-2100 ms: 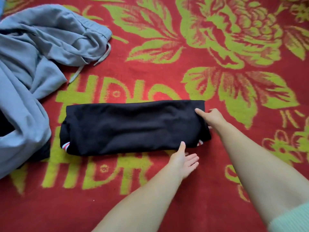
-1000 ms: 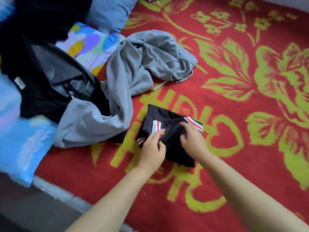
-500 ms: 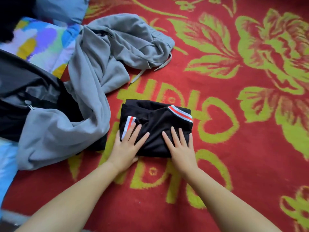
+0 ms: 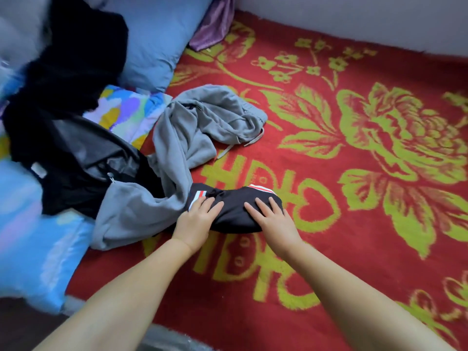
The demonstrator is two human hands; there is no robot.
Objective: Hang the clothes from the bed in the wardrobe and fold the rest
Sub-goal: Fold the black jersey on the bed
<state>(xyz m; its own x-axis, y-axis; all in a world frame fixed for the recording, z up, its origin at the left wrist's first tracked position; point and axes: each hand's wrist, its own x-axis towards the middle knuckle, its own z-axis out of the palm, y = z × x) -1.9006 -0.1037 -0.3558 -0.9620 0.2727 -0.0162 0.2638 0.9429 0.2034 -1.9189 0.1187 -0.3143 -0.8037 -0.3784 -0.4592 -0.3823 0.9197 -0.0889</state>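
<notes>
Since half a second ago the folded black garment [image 4: 236, 211] has slid toward the grey clothing, so its left end now touches the grey fabric instead of lying apart from it, and both hands have travelled with it. The bundle looks more rounded than it did before, its top edge bulging upward.

The garment lies just below the middle of the frame on the red blanket [image 4: 354, 249], with a red-and-white striped trim showing at its upper left corner and another along its upper right edge. The left hand [image 4: 196, 220] rests flat on its left end, fingers straight and slightly spread, grasping nothing. The right hand [image 4: 274, 219] lies flat on its right half in the same way, fingers extended and released, palm down on the cloth.

Left of the garment, the grey sweatpants [image 4: 182, 153] sprawl in a crumpled heap from centre left up toward the middle of the frame, a drawstring trailing onto the blanket. Further left, a black jacket [image 4: 83, 158] lies partly under the grey fabric and over a colourful patterned quilt [image 4: 124, 112]. In the upper left, a blue pillow [image 4: 157, 34] sits behind more dark clothing, with a purple cloth [image 4: 212, 29] beside it at the top. The blanket carries large yellow-green flowers and lettering.
</notes>
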